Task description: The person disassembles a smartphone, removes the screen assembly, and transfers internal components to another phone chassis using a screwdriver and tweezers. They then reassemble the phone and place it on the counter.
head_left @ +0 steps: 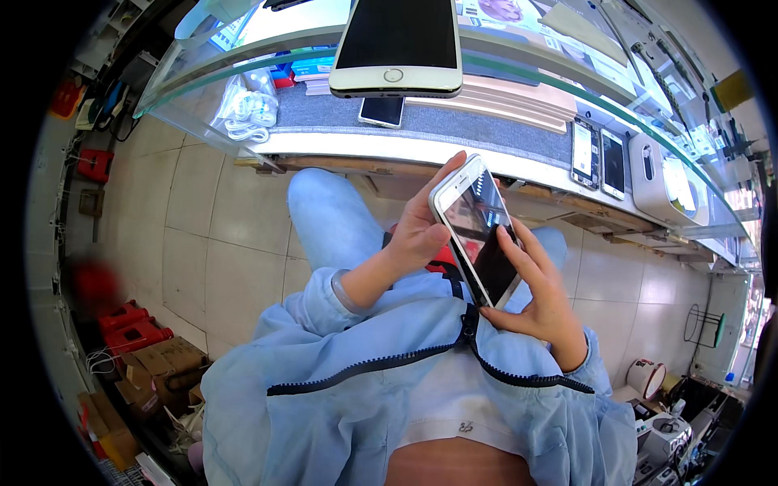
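Note:
In front of my body I hold a white-framed smartphone (484, 236), tilted, with its dark glossy screen facing up and reflecting the surroundings. My left hand (420, 227) is closed around its upper left side, the thumb along the edge and the fingers behind. A thin dark line runs down that left edge; whether it is a gap I cannot tell. My right hand (541, 296) grips the lower right part, thumb at the bottom corner and fingertips on the right side of the screen. A larger white smartphone (396, 49) with a dark screen lies on the glass counter (267, 66) ahead.
Below the glass, a shelf (308, 125) holds bagged white cables (249, 109), a small phone (381, 112) and flat boxes (502, 104). Two phones (598, 158) lie beside a white bin (655, 182) at right. Red cases (134, 328) and cardboard boxes (168, 364) stand on the floor at left.

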The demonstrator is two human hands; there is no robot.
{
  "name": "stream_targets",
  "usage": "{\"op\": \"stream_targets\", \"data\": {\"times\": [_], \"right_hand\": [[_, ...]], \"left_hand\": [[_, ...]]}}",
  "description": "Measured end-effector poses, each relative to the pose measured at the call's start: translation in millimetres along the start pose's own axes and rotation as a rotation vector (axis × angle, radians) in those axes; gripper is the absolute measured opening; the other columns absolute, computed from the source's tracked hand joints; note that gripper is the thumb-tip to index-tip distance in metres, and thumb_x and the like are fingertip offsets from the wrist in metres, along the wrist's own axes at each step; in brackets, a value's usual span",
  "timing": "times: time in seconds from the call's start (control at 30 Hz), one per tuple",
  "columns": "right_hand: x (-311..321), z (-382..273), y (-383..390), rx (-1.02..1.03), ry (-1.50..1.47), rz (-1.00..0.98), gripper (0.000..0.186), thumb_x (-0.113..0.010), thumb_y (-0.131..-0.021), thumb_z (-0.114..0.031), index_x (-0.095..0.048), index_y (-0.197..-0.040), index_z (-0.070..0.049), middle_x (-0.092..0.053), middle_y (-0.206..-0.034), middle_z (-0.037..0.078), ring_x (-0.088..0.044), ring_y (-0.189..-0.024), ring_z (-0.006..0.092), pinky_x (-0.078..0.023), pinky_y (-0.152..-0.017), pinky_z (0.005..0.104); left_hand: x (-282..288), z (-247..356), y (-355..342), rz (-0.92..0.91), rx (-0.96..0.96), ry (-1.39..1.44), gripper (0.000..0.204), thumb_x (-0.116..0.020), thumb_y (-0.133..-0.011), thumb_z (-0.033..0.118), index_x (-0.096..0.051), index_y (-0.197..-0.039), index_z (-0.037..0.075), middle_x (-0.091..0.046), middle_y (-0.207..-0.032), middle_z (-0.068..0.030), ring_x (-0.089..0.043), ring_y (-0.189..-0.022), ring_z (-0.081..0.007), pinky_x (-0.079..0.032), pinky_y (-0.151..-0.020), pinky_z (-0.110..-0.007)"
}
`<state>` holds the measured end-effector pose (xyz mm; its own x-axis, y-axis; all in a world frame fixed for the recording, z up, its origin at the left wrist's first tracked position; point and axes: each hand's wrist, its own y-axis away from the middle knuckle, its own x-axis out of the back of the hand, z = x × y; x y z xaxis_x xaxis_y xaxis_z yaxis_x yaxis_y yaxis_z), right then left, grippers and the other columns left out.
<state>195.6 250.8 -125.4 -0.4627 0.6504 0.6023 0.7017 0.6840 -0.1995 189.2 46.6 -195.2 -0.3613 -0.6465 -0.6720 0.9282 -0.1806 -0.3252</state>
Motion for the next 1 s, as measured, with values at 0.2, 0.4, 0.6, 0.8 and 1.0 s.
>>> {"op": "stream_targets", "data": {"times": [0.2,0.4,0.6,0.8,1.0], "right_hand": [[19.0,-15.6,-1.1,-0.033,0.026,-0.056,0.083,-0.078,-0.055,-0.015,-0.048,-0.131,-0.007,-0.042,-0.132,0.024,-0.058,-0.098,0.0356,-0.047,-0.083,0.0363],[29.3,-22.3,-3.0,-0.042,0.057,-0.09,0.081,-0.076,-0.054,-0.015,-0.05,-0.13,-0.008,-0.045,-0.129,0.024,-0.059,-0.095,0.0354,-0.047,-0.083,0.0356],[27.5,-26.4,-5.9,-0.077,0.042,-0.066,0.08,-0.077,-0.051,-0.015,-0.053,-0.127,-0.007,-0.048,-0.128,0.023,-0.062,-0.088,0.033,-0.049,-0.078,0.0348],[18.7,-23.0,-9.1,-0.05,0.073,-0.023,0.08,-0.077,-0.05,-0.014,-0.054,-0.127,-0.008,-0.048,-0.13,0.022,-0.061,-0.095,0.0327,-0.049,-0.078,0.0341],[13.3,-17.0,-12.8,-0.056,-0.024,-0.05,0.082,-0.078,-0.051,-0.012,-0.052,-0.129,-0.009,-0.043,-0.135,0.02,-0.056,-0.106,0.0346,-0.048,-0.082,0.0343]], "left_hand": [[2.5,1.9,5.4,-0.003,-0.027,-0.085,0.098,-0.071,-0.077,0.043,-0.012,-0.146,0.006,-0.039,-0.137,-0.0222,-0.043,-0.124,-0.028,-0.037,-0.102,-0.039],[-1.8,2.0,6.5,0.004,-0.041,-0.05,0.098,-0.071,-0.079,0.04,-0.011,-0.145,0.0,-0.043,-0.136,-0.0135,-0.045,-0.122,-0.0174,-0.036,-0.1,-0.03],[-0.9,-1.6,7.4,0.0,-0.086,-0.068,0.1,-0.075,-0.075,0.038,-0.013,-0.145,0.0,-0.043,-0.136,-0.0135,-0.046,-0.122,-0.0178,-0.037,-0.101,-0.03],[-5.1,-1.6,3.2,0.019,-0.081,-0.06,0.098,-0.074,-0.073,0.043,-0.014,-0.146,0.017,-0.038,-0.135,-0.0248,-0.044,-0.122,-0.0414,-0.039,-0.1,-0.052],[-6.3,-1.5,1.9,0.01,-0.095,-0.001,0.093,-0.074,-0.074,0.041,-0.017,-0.145,0.02,-0.039,-0.133,-0.0252,-0.045,-0.119,-0.043,-0.041,-0.097,-0.054]]}}
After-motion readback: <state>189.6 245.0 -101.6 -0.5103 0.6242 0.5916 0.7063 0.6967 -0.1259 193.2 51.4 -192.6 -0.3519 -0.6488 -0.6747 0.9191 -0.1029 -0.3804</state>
